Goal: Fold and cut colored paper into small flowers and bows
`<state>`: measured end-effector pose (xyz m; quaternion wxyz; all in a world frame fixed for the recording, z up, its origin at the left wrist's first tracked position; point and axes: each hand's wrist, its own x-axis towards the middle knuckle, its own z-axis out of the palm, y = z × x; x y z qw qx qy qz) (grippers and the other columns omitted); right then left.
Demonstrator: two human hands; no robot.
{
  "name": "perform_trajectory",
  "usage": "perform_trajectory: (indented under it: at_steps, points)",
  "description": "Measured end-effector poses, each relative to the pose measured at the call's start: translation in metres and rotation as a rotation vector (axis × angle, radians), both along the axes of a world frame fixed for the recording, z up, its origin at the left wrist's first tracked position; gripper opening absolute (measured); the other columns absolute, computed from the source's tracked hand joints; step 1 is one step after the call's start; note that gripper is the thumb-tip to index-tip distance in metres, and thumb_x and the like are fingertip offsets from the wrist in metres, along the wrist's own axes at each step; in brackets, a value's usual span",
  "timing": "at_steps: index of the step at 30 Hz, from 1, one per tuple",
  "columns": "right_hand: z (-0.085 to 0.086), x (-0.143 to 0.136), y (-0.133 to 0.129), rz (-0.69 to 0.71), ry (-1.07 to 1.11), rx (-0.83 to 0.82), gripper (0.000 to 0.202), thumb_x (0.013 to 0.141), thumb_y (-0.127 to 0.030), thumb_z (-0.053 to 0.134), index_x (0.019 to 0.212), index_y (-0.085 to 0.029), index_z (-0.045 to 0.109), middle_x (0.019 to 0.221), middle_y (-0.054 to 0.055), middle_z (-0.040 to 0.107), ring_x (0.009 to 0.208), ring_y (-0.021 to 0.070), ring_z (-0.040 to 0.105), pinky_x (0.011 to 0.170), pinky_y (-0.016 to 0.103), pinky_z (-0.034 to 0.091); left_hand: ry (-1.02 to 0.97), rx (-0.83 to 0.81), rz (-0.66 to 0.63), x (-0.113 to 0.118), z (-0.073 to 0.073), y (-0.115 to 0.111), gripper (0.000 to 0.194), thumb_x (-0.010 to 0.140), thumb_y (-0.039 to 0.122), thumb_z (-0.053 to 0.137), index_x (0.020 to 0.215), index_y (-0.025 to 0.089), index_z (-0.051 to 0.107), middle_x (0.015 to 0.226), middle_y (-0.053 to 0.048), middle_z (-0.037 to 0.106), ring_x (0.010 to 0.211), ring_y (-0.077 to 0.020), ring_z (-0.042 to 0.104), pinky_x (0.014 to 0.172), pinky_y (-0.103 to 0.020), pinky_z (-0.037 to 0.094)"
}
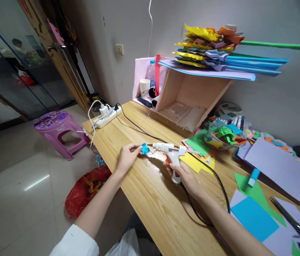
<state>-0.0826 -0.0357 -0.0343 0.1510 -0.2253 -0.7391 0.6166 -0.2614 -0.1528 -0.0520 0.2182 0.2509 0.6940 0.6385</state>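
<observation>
Between the thumb and fingers of my left hand [129, 156] is a small piece of blue paper [145, 149], held just over the wooden table [150, 202]. My right hand [185, 174] is wrapped round the handle of a white glue gun [169, 151] with an orange trigger. The gun's nozzle points left at the blue piece and is close to it; whether they touch I cannot tell. A glue stick sticks out of the gun's rear. Its black cord loops over the table by my right forearm.
A white power strip [108, 117] lies at the far left corner. Coloured paper sheets [255, 217], scissors [293, 222] and a bowl of scraps [223, 137] are on the right. Paper flowers [205, 49] lie atop a wooden box [192, 94]. A purple stool [61, 131] stands left.
</observation>
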Motion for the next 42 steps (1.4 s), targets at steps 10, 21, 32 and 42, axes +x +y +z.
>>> perform_trajectory:
  at_steps: [10, 21, 32, 42]
  points:
    - [-0.0064, 0.0015, 0.0021, 0.057, 0.017, -0.034, 0.029, 0.079, -0.043, 0.043, 0.083, -0.018, 0.056, 0.062, 0.0, 0.05, 0.055, 0.0148, 0.046, 0.052, 0.026, 0.038, -0.053, 0.001, 0.03, 0.0024, 0.0025, 0.0022, 0.024, 0.063, 0.031, 0.07, 0.075, 0.012, 0.064, 0.067, -0.004, 0.068, 0.06, -0.0148, 0.065, 0.066, -0.027, 0.053]
    - [-0.01, 0.0002, 0.0023, 0.059, 0.016, -0.078, 0.026, 0.079, -0.041, 0.045, 0.076, -0.016, 0.053, 0.06, 0.0, 0.051, 0.054, 0.0131, 0.046, 0.052, 0.025, 0.037, -0.02, -0.024, 0.004, 0.0033, 0.0012, 0.002, 0.021, 0.066, 0.028, 0.067, 0.077, 0.011, 0.064, 0.069, -0.005, 0.069, 0.062, -0.0139, 0.065, 0.064, -0.025, 0.053]
    - [-0.0077, -0.0003, 0.0017, 0.066, -0.03, -0.02, 0.03, 0.079, -0.042, 0.042, 0.062, -0.017, 0.047, 0.058, -0.001, 0.047, 0.054, 0.0121, 0.043, 0.052, 0.025, 0.035, -0.004, -0.016, -0.01, 0.0045, 0.0047, 0.0021, 0.018, 0.067, 0.026, 0.066, 0.076, 0.011, 0.064, 0.064, -0.004, 0.068, 0.059, -0.0132, 0.064, 0.062, -0.023, 0.053]
    - [-0.0079, -0.0008, 0.0008, 0.036, -0.029, -0.019, 0.029, 0.079, -0.042, 0.042, 0.062, -0.018, 0.047, 0.058, -0.001, 0.047, 0.054, 0.0121, 0.043, 0.052, 0.024, 0.035, 0.014, -0.006, -0.027, 0.0057, 0.0035, 0.0011, 0.018, 0.067, 0.026, 0.066, 0.076, 0.011, 0.064, 0.069, -0.005, 0.069, 0.062, -0.0148, 0.066, 0.064, -0.025, 0.053]
